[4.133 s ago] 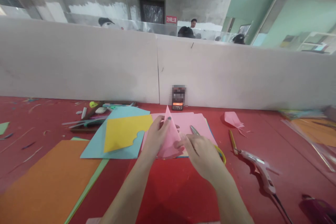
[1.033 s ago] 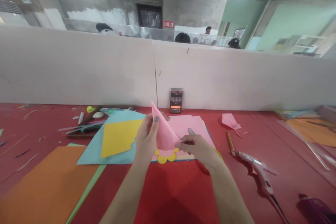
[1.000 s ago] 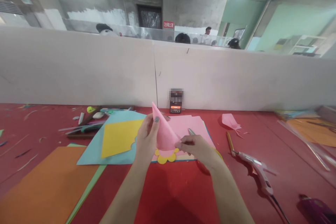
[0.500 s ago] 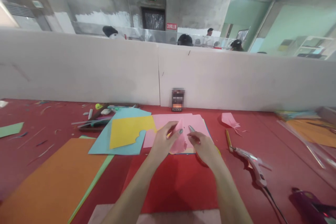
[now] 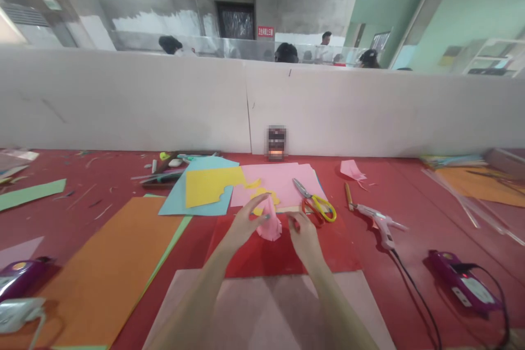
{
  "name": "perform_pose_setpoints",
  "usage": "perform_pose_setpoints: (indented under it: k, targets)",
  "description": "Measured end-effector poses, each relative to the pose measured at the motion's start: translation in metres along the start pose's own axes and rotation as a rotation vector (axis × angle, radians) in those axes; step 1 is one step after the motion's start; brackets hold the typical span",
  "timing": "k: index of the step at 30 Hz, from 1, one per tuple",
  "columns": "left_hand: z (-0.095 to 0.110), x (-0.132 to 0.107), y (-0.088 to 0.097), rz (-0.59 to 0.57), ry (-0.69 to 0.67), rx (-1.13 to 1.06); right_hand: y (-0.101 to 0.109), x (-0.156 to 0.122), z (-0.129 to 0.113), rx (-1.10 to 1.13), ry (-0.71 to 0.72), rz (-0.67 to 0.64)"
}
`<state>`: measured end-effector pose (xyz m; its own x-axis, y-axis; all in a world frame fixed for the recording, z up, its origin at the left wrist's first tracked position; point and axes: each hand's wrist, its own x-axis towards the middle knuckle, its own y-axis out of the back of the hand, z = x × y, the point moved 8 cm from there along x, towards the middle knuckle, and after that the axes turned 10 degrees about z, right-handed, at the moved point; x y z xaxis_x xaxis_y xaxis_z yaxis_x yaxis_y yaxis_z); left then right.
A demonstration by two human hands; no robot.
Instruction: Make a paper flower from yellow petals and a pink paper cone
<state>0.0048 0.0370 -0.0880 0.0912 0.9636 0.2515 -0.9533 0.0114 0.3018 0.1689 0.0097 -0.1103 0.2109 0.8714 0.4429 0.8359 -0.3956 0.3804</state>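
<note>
My left hand (image 5: 244, 225) is closed on a pink paper piece (image 5: 269, 224), folded into a cone-like shape with small cuts along its lower edge. Just right of this piece is my right hand (image 5: 304, 236), its fingers loosely curled and slightly apart, with nothing visible in them. Scissors (image 5: 314, 200) with one yellow and one red handle lie beyond my right hand, on pink sheets (image 5: 283, 175). Below both hands are a red sheet (image 5: 254, 262) and a pale pink board (image 5: 270, 306). Yellow cut paper (image 5: 259, 209) lies partly hidden behind my left hand.
To the right lie a glue gun (image 5: 381, 224) with its cord and a purple power unit (image 5: 463, 281). Yellow (image 5: 209, 188), blue (image 5: 174, 202) and orange sheets (image 5: 98, 262) spread leftward. A phone (image 5: 276, 143) leans against the white partition (image 5: 172, 104).
My right hand has moved off the scissors, leaving them on the pink sheets. Both hands and the pink piece have come nearer to me, over the red sheet. The view has tilted down.
</note>
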Motion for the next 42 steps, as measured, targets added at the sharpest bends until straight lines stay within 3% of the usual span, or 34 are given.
perform_pose_setpoints:
  k: [4, 10, 13, 20, 28, 42]
  targets:
    - [-0.012, -0.011, -0.006, 0.121, -0.015, 0.127, -0.002, -0.006, 0.0, 0.039, 0.039, 0.104]
    - [-0.019, -0.015, -0.01, 0.194, -0.092, 0.425, -0.001, -0.008, -0.004, 0.076, 0.09, 0.142]
    - [-0.023, -0.014, -0.012, 0.169, -0.067, 0.482, 0.002, -0.008, -0.004, 0.086, 0.079, 0.157]
    - [-0.029, -0.015, -0.026, -0.016, -0.043, 0.482, -0.002, -0.008, 0.0, 0.09, 0.049, 0.119]
    - [-0.027, -0.016, -0.031, -0.065, -0.073, 0.506, -0.028, -0.01, 0.012, 0.005, 0.006, -0.029]
    - [-0.02, -0.019, -0.03, -0.053, -0.093, 0.461, -0.025, -0.007, 0.011, 0.02, -0.024, -0.044]
